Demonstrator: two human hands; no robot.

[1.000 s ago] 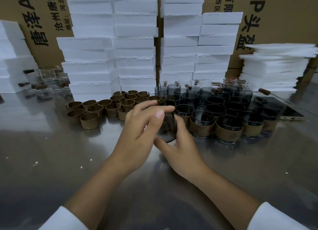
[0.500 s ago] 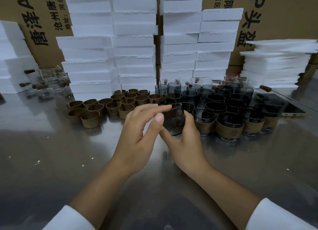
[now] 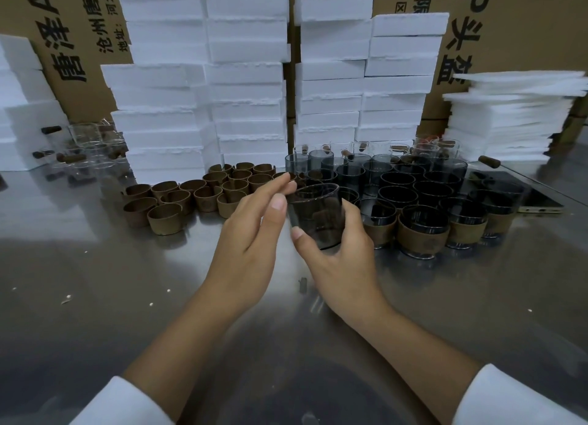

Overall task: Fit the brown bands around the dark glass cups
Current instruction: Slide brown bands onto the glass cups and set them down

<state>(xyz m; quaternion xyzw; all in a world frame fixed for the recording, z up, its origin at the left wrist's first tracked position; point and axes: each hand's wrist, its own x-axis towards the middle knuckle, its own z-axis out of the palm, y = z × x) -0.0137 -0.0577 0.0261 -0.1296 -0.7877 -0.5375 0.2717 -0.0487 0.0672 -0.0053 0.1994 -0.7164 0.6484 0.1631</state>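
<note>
At the far left we saw white foam blocks (image 3: 19, 106) piled on the steel tabletop (image 3: 95, 297), with a cluster of clear glass cups (image 3: 90, 147) just right of them. Printed cardboard cartons (image 3: 79, 26) stood behind, and tall stacks of foam slabs (image 3: 203, 84) rose in front of those. At the foot of the stacks the loose brown bands (image 3: 178, 201) stood on edge in a tight group, many of them touching.

Right of the bands we found the person's left hand (image 3: 251, 243), released, its fingers straight and reaching toward the far right. The fingertips (image 3: 279, 205) lay just beside the rim of the dark glass cup (image 3: 318, 221); we could not tell whether they touched it. That cup wore no band and was held mouth up, above the tabletop. The right hand (image 3: 346, 265) was grasping it from the right, thumb on the near wall and the other fingers curled round the far side.

Further right the other dark glass cups (image 3: 416, 182) stood upright, packed together. The banded cups (image 3: 423, 233) in the nearest row each wore a brown band round the lower half. A phone (image 3: 537, 201) lay flat beside them, and a stack of thin foam sheets (image 3: 509, 119) sat at the far right.
</note>
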